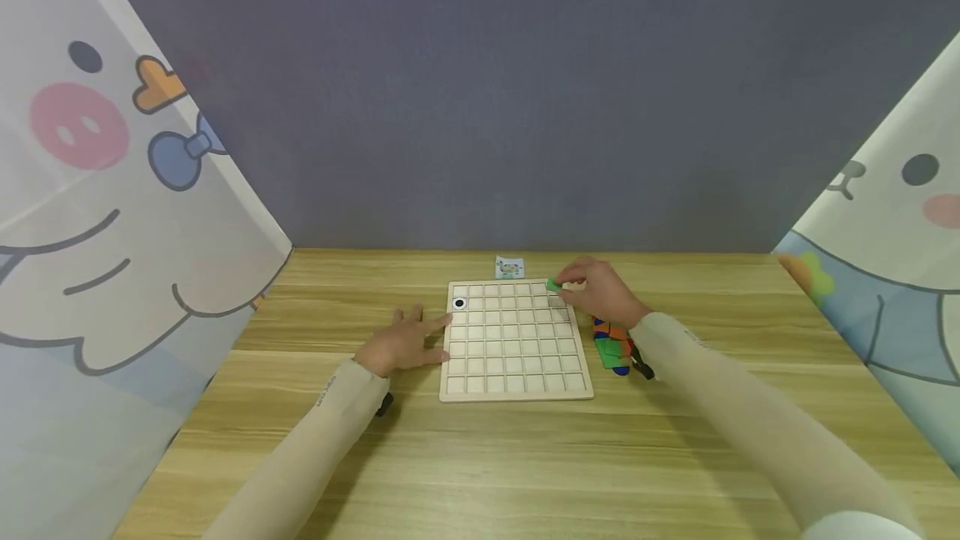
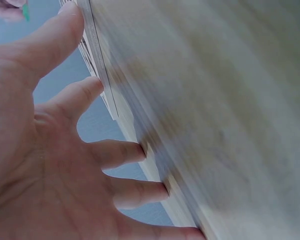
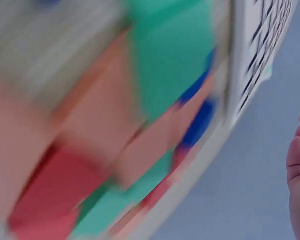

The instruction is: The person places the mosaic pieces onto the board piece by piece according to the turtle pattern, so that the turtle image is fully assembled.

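Left hand [image 1: 401, 346]: fingers spread, touching left edge of grid board [image 1: 502, 348].
Right hand [image 1: 602, 292]: pinching green piece [image 1: 553, 285] at far-right corner.

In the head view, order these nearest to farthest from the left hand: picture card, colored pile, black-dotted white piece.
1. Black-dotted white piece, left side of the board
2. Picture card, beyond its far edge
3. Colored pile, right of the board

The person is wearing a beige left sleeve [image 1: 311, 444] and a matching right sleeve [image 1: 757, 411], both reaching the wrists. Small dark lettering [image 1: 326, 391] is marking each near the cuff; a black piece [image 1: 385, 404] is protruding beneath the left cuff.
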The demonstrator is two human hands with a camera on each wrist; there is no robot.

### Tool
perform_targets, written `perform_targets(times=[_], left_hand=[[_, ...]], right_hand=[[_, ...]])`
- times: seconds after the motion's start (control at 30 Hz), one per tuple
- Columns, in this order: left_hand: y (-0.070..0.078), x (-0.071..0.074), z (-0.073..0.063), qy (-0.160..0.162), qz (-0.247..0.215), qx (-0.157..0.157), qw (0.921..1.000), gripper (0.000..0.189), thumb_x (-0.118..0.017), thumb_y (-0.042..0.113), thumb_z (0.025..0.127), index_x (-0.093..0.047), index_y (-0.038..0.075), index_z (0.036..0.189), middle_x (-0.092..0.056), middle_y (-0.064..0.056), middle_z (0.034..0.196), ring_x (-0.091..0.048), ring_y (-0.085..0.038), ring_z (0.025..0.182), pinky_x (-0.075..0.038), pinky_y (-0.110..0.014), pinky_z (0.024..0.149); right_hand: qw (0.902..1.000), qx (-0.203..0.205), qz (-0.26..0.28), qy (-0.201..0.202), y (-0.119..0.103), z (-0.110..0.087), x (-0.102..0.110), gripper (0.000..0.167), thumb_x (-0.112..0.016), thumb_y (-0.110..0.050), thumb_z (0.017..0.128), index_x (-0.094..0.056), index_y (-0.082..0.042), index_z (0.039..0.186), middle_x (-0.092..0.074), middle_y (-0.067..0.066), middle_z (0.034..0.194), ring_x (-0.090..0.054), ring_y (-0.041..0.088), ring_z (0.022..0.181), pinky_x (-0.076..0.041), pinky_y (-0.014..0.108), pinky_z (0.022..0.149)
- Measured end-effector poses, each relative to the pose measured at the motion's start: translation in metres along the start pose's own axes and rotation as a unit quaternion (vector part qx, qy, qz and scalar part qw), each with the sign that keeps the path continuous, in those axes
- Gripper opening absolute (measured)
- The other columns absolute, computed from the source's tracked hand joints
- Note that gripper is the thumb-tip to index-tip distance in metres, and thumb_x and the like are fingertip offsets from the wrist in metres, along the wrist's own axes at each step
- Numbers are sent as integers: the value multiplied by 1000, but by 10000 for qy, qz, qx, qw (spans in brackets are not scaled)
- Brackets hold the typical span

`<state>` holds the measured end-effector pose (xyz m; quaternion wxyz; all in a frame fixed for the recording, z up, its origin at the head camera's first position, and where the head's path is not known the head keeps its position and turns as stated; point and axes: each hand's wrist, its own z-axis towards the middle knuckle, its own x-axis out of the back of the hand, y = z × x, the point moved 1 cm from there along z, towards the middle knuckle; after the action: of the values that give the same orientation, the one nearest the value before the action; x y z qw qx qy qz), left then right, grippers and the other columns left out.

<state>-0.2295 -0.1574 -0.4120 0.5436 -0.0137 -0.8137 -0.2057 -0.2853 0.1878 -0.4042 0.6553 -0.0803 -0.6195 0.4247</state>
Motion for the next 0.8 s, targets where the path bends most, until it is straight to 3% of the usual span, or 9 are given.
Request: perform_targets(times=[0.33, 0.53, 0.8], left_hand=[[1, 1, -1, -15, 16, 37, 10000, 72, -61, 49, 87, -29, 31, 149, -9, -29, 152, -5, -57, 132, -32, -73, 86], [1, 2, 0, -20, 101, 73, 9999, 72, -61, 51, 86, -30, 33, 149, -11, -28, 152, -7, -57, 132, -34, -72, 85], [-1, 1, 2, 1, 192, 76, 9998, 72, -60, 53, 86, -29, 34, 149, -12, -29, 151, -8, -58, 132, -34, -73, 84]], right_hand=[[9975, 399, 155, -567, -41, 29, -44, 16, -72, -8, 84, -74, -10, 100, -62, -1, 101, -55, 17, 89, -48, 33, 73], [9931, 703, -32, -939, -56, 46, -72, 11, -71, -8, 84, -75, -10, 95, -63, -2, 95, -57, 17, 88, -49, 30, 74], [9868, 791, -266, -1385, -76, 62, -103, 11, -73, -11, 84, -75, -9, 94, -61, -4, 89, -54, 11, 82, -48, 25, 70]])
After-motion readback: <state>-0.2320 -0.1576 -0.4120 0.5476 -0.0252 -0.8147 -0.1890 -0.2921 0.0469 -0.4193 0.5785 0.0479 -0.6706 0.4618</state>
